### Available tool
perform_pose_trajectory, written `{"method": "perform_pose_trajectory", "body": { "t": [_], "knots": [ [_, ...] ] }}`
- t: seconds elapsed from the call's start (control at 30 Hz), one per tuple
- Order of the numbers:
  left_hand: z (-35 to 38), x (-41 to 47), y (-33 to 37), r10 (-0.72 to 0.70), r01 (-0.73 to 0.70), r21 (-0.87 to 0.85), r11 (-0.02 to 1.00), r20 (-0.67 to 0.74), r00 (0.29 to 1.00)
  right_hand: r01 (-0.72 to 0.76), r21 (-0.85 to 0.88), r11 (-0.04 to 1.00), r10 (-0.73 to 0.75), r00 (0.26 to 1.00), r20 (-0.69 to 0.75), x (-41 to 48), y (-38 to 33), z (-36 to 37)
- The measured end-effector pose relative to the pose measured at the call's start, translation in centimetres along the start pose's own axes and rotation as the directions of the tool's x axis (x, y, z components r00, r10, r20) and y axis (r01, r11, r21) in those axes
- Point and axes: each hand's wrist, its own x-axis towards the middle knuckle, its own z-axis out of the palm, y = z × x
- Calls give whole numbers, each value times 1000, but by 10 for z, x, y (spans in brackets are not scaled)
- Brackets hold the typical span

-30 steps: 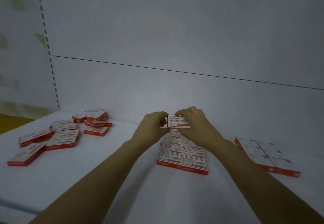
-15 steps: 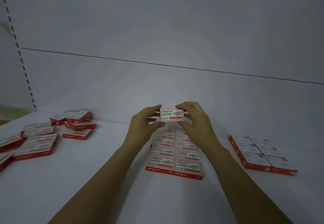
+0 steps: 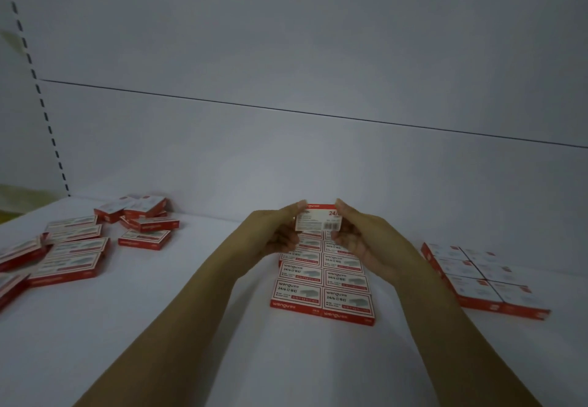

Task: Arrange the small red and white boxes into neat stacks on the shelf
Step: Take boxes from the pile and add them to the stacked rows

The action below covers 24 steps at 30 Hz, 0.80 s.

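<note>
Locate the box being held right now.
Head view, mid-frame: the held box is pinched between the left hand and right hand, in the air above the far end of the two-column block of boxes.

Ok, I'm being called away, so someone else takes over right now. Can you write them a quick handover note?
Both hands busy: left hand and right hand pinch one small box by its ends, held above the far end of the centre block.
Done: centre block laid flat in two columns; a second tidy block lies to the right.
Left: set the held box down, then gather the loose boxes scattered at the left of the shelf.
</note>
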Motion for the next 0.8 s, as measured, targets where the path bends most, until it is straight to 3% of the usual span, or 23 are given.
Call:
{"method": "perform_pose_trajectory", "body": {
  "t": [0.2, 0.3, 0.37, 0.43, 0.6, 0.7, 0.8],
  "knots": [
    [-4, 3, -5, -100, 100, -1, 995, 4, 995, -95, 69, 993, 97, 995, -24, 4, 5, 5],
    [-6, 2, -5, -58, 62, -63, 996, 62, 996, 35, 22, 999, -34, 998, -44, 5, 5, 3],
    [-7, 1, -6, -6, 16, -74, 997, 131, 991, 162, -151, 975, -176, 981, -87, 3, 2, 5],
    [-7, 1, -9, 44, -44, -3, 999, 155, 987, 242, -349, 905, -292, 952, -98, -1, -2, 12],
    [-1, 1, -16, 164, -167, 93, 982, 39, 986, 410, -612, 676, -477, 877, 61, -8, 3, 37],
    [2, 2, -22, 222, -215, 217, 952, -7, 975, 437, -715, 546, -524, 844, 115, -8, 11, 46],
    [1, 3, -23, 236, -224, 203, 953, -36, 971, 449, -725, 522, -544, 830, 123, -8, 11, 47]
  ]
}}
